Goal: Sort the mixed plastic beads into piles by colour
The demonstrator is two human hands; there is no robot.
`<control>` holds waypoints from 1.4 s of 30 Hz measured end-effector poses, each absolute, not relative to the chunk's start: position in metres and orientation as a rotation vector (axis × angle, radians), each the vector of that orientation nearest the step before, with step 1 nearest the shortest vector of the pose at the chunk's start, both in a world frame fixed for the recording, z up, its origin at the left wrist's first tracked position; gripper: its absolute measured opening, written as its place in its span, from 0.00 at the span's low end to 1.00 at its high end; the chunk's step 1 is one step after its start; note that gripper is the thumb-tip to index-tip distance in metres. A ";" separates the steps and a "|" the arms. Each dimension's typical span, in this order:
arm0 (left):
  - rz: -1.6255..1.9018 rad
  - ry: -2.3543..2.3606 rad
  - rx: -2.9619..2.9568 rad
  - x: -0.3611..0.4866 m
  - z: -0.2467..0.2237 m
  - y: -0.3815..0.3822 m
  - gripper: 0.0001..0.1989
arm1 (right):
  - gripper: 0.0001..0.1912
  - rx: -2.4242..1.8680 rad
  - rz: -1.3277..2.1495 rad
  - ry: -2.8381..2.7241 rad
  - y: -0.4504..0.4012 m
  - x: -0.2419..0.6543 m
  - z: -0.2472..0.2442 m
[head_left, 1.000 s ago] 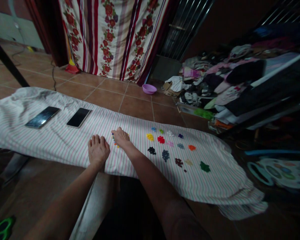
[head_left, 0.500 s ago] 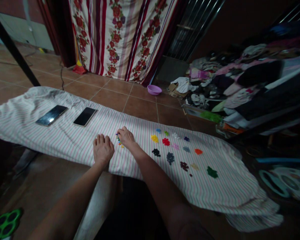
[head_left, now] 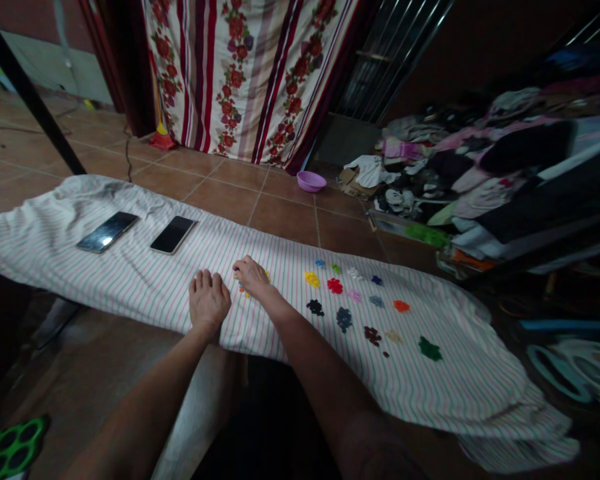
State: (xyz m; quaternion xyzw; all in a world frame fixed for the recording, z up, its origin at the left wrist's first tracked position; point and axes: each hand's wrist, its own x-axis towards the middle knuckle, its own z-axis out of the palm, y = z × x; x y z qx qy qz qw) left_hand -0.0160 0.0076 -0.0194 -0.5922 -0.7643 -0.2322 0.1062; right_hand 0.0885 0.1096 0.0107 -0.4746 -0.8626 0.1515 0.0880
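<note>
My left hand [head_left: 210, 298] lies flat on the striped cloth [head_left: 145, 293], palm down, holding nothing. To its right, my right hand [head_left: 251, 275] is bent over a small group of coloured pieces [head_left: 245, 291], thumb and fingertips pinched together. Whatever is between those fingers is too small and hidden to name. A bit of yellow shows just past the knuckles. Farther right lie small sorted piles of similar pieces, among them yellow [head_left: 312, 279], red [head_left: 335, 286], black [head_left: 315, 307], dark grey [head_left: 344, 319], brown [head_left: 373, 335], orange [head_left: 401, 306] and dark green [head_left: 430, 348].
Two phones, one with a shiny screen [head_left: 108, 232] and one dark [head_left: 173, 235], lie on the cloth at left. Beyond the cloth, a purple basin [head_left: 311, 181] stands on the tiled floor. Heaped clothes [head_left: 460, 160] fill the right side. A floral curtain [head_left: 250, 80] hangs behind.
My right hand has shifted slightly over the coloured pieces and now covers more of them; yellow shows on its far side. My left hand stays flat. The whole view has drifted slightly.
</note>
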 end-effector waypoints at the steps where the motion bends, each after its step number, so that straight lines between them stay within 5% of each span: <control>1: -0.691 -2.248 -1.744 -0.016 -0.020 0.008 0.17 | 0.10 -1.408 0.464 -2.531 0.110 0.090 0.010; 11: -0.665 -2.251 -1.732 -0.017 -0.019 0.008 0.17 | 0.10 -1.394 0.596 -2.043 0.129 0.139 0.000; 32: -0.534 -2.242 -1.738 -0.011 -0.008 0.004 0.16 | 0.18 -1.664 0.310 -1.580 0.119 0.372 0.007; 42: -0.479 -2.233 -1.727 -0.009 -0.006 0.004 0.16 | 0.09 -1.961 0.144 -1.224 0.132 0.471 0.002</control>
